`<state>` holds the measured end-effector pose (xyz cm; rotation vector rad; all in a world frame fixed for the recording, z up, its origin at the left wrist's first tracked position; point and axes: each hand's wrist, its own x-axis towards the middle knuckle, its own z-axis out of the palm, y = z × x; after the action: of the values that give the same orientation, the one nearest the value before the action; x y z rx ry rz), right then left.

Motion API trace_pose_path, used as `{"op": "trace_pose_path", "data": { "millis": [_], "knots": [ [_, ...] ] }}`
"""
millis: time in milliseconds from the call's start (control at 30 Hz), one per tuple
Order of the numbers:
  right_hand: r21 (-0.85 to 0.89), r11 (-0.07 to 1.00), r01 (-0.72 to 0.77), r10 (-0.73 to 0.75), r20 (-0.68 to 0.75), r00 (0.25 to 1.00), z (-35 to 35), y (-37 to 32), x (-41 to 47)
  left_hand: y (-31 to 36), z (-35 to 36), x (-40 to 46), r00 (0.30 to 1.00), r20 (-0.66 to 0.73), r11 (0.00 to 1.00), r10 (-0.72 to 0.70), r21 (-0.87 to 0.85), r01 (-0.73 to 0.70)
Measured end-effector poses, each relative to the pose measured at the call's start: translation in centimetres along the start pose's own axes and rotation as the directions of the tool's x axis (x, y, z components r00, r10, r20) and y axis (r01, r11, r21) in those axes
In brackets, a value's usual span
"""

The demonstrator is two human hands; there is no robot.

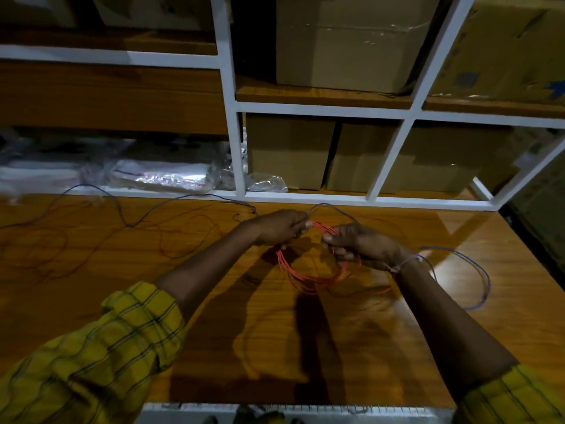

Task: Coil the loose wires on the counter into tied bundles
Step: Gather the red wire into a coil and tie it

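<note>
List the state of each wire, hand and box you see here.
red wire coil: looped, held up by both hands
left hand: grips the coil
right hand: grips the coil
blue wire: loose on the counter
loose red wire: uncoiled on the counter
cardboard boxes: closed, on shelves

One view only — a wide-angle camera worn on the person's head, looking forward and steeply down. It sits close above the wooden tabletop (397, 347), whose near edge runs along the bottom of the frame. Both forearms reach in from the lower corners, and the left hand (279, 228) and right hand (363, 244) meet near the centre. Farther off, the white shelf frame (232, 123) fills the upper half — its straight bars lean and bend toward the edges.
</note>
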<state>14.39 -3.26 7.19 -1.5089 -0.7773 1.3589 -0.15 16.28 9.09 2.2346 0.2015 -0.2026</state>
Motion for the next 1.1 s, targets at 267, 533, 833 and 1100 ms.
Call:
{"op": "trace_pose_path", "data": {
  "millis": [267,533,833,1100],
  "knots": [
    [0.111,0.992,-0.059,0.07,-0.096,0.993,4.2,2.8,2.9,-7.3,0.2,-2.8,0.963,0.24,0.758,-0.121,-0.604,0.245],
    [0.398,0.917,-0.012,0.081,-0.158,0.984,10.9,2.9,8.5,-13.1,-3.2,-6.1,0.97,0.186,0.665,-0.158,-0.706,0.244],
    [0.251,0.967,-0.036,0.095,-0.227,0.969,14.3,1.1,12.1,-15.4,-6.4,-8.1,0.991,0.078,0.849,-0.108,-0.512,0.133],
    [0.227,0.973,-0.042,0.088,-0.196,0.977,13.5,0.4,11.9,-15.8,-6.7,-7.1,0.99,0.138,0.929,-0.034,-0.36,0.082]
  ]
}}
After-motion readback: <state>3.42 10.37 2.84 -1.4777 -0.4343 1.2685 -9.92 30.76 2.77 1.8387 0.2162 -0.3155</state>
